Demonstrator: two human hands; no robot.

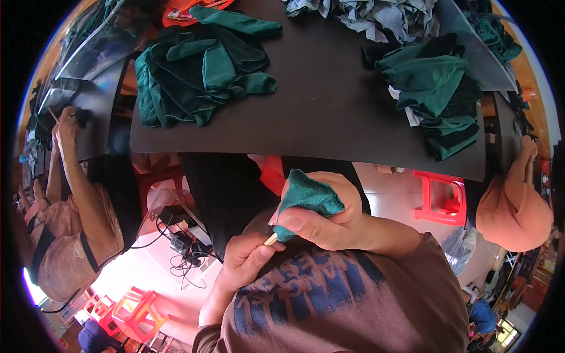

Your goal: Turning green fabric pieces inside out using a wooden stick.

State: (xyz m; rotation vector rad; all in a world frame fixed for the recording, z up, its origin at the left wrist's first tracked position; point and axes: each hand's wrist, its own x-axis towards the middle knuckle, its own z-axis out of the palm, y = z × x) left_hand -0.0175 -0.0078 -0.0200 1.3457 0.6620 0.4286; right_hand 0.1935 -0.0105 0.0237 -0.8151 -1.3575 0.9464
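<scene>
Close to my chest, my right hand (329, 220) grips a small dark green velvet fabric piece (309, 197), with a pointed corner sticking up above the fingers. My left hand (250, 259) is closed on a thin pale wooden stick (271, 239). The stick's upper end meets the lower end of the velvet piece; how far it goes inside is hidden. On the table ahead lies a heap of similar green velvet pieces (200, 70) at the left. Another green velvet pile (432, 82) lies at the right, with white scraps at its side.
The dark table (312, 117) has its near edge just beyond my hands. Grey fabric strips (382, 17) and an orange-red container (191, 12) sit at the back. Red stools (441, 197) stand on the floor, with black cables (185, 247) at left. Other people work on both sides.
</scene>
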